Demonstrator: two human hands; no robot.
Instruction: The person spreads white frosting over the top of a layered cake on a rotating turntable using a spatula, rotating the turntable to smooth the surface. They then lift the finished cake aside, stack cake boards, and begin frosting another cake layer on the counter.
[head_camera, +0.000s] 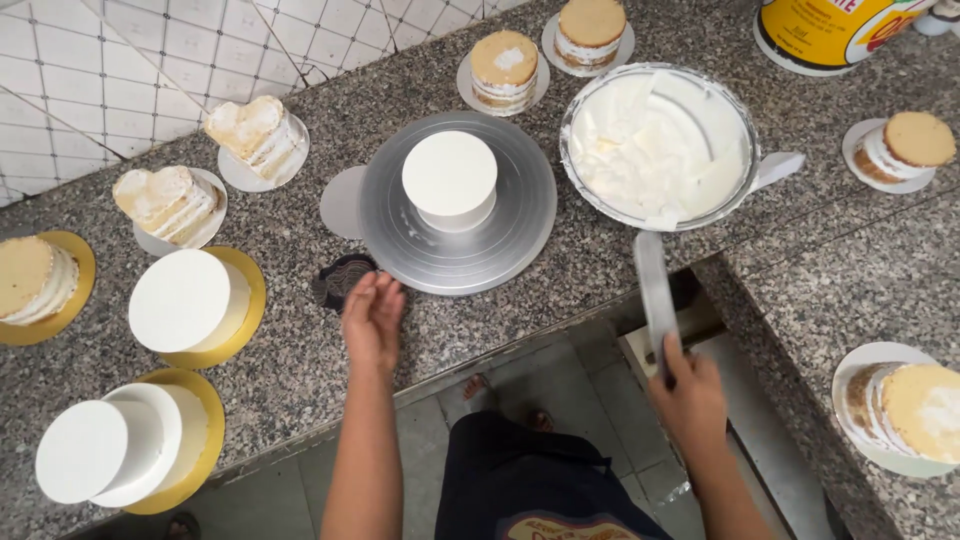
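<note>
the person's left hand (373, 318) hangs loosely open, holding nothing, just short of the metal turntable (520, 225). a small white-frosted cake (449, 178) sits at the turntable's centre, beyond those fingers. the right hand (690, 395) is closed around a long spatula (654, 288), whose blade points up toward the bowl of white cream (655, 145) just ahead of it.

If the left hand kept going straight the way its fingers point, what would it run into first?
Most likely the rim of the grey turntable, just past the fingertips of the left hand. The dark patterned object lies slightly to the hand's left, probably off that line; height above the counter is unclear.
</note>
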